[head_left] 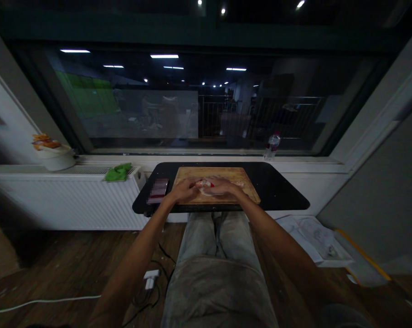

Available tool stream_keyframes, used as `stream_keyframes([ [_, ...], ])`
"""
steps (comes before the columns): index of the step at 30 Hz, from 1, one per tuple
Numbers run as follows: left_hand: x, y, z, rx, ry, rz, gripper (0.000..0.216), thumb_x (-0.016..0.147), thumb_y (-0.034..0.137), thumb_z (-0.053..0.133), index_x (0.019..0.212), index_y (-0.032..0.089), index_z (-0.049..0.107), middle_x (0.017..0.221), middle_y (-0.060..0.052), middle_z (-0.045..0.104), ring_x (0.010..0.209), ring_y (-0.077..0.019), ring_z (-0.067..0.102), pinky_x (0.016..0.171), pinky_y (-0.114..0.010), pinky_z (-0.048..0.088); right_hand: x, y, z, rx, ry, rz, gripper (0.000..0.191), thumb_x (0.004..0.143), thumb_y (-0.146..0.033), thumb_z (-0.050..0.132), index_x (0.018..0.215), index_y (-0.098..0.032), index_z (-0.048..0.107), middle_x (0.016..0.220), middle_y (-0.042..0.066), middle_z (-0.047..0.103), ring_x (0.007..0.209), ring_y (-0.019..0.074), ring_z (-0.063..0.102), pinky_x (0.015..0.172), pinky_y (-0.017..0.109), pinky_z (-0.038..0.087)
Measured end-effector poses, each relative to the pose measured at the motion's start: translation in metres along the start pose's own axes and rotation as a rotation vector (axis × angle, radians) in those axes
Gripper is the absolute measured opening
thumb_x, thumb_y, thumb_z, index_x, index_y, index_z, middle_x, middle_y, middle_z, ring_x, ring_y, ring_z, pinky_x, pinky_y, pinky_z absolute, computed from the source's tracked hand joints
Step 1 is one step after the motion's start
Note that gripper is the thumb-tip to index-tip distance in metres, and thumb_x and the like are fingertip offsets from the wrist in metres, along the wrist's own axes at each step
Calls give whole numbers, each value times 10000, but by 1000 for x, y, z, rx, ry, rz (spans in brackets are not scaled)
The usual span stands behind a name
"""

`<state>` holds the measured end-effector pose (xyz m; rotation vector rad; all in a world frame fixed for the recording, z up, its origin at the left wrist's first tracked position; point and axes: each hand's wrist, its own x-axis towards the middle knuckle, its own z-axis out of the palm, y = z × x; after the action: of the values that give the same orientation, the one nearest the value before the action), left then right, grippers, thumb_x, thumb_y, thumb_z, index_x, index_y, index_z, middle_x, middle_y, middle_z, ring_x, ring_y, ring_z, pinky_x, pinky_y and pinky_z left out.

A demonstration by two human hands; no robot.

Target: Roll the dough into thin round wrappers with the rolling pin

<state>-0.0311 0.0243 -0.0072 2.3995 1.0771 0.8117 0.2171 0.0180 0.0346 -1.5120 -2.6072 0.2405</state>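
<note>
A small packet (205, 183) in shiny red, orange and white wrapping lies on a wooden cutting board (250, 195); its contents I cannot make out. My left hand (184, 190) is closed on its left end, fingertips curled against the wrapper. From the other side, my right hand (223, 186) covers and grips the right part, its fingers pointing left. Something pale shows beneath the right fingers, too dim to name. A bit of clear, crinkled plastic (240, 184) sits just right of that hand. The board rests on a black table (277, 191).
A phone (157, 190) lies left of the board. Behind the table, a bottle (272, 146) stands on the windowsill. A green cloth (118, 172) and a white tub (57, 158) are on the radiator (90, 200). Cables and a white plug (150, 278) lie on the floor; a white box (315, 239) sits right.
</note>
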Motion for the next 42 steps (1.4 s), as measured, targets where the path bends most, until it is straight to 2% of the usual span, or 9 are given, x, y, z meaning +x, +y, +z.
stream_keyframes([
  [3,-8,-4,5,126,35,45,529,1035,275,559,1531,207,732,1615,-97,691,1546,-295,618,1353,-504,438,-14,-3,4,13,-29,29,709,1152,-580,490,1785,-265,435,1813,96,463,1677,351,435,1379,543,339],
  [7,-27,1,11,269,64,92,582,1018,170,548,1583,216,678,1648,-91,666,1590,-266,574,1377,-514,415,-27,-9,13,-3,26,16,647,1209,-459,274,1792,-218,417,1830,108,421,1714,302,375,1410,553,265],
  [13,-47,24,9,413,22,97,602,1028,102,525,1607,217,643,1676,-120,634,1598,-274,568,1359,-547,430,-41,-12,23,-67,125,-46,627,1199,-367,293,1778,-174,439,1804,141,457,1693,303,418,1399,553,298],
  [21,-59,41,8,517,43,133,739,929,5,557,1625,244,628,1640,-111,670,1521,-272,645,1328,-522,475,-65,-11,20,-53,207,-134,615,1182,-352,337,1721,-130,529,1758,159,526,1665,319,466,1383,548,370],
  [27,-64,40,13,421,132,143,558,1004,79,564,1511,237,735,1541,-99,747,1463,-275,696,1308,-521,516,-88,-18,33,-55,309,-144,596,1166,-300,359,1711,-143,541,1727,162,568,1634,301,511,1385,556,363],
  [30,-65,35,16,375,154,164,538,1023,107,567,1514,252,733,1552,-85,741,1485,-264,679,1329,-529,493,-89,-19,37,-74,314,-142,603,1189,-351,327,1698,-116,549,1738,179,551,1641,300,501,1386,545,361],
  [33,-60,29,21,373,163,161,512,1075,168,544,1557,256,694,1600,-86,707,1517,-264,650,1362,-550,445,-78,-11,37,-95,317,-146,641,1208,-426,273,1709,-125,538,1752,171,534,1663,296,468,1380,539,368],
  [37,-41,20,26,417,171,76,480,1164,311,447,1577,194,662,1651,-129,659,1595,-289,572,1384,-552,404,-55,12,31,-147,279,-100,664,1208,-464,237,1750,-176,492,1764,138,523,1695,301,412,1408,572,298],
  [42,-15,8,23,448,98,2,518,1201,367,327,1523,199,696,1643,-111,670,1661,-271,481,1416,-540,333,-37,35,23,-132,232,14,656,1208,-450,217,1768,-217,466,1802,95,478,1729,300,339,1421,591,253],
])
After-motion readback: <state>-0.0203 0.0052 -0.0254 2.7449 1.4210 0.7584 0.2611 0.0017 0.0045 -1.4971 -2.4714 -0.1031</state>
